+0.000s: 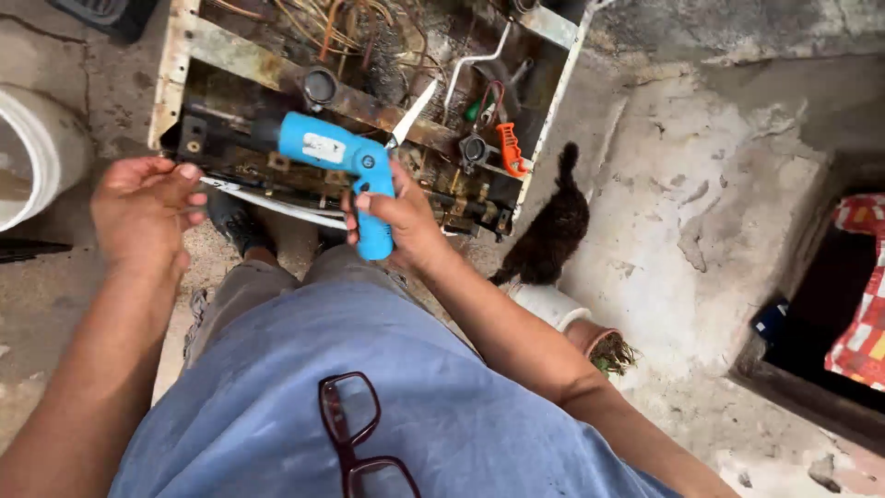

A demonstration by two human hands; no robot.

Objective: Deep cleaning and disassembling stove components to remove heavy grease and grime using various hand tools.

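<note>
The right hand [403, 217] has its grip wrapped tight around one bright blue plastic pistol-shaped power tool [343, 164], held over one rusty open metal appliance chassis [277, 65]. The left hand [143, 207] hovers half-curled, empty. One dark furry animal [551, 231] sits beside the chassis; one white plastic bucket [37, 152] stands left.

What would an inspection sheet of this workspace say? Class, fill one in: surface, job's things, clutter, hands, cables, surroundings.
Surface: cracked, stained concrete floor.
Job's things: blue power screwdriver pointing left over a rusty open appliance chassis.
Clutter: white bucket at left; orange clip; spectacles hanging on the shirt.
Hands: right hand grips the screwdriver handle; left hand held loosely curled, apparently empty.
Cables: tangled copper-coloured wires inside the chassis.
Surroundings: small dark furry animal beside the chassis; checked cloth at right.
</note>
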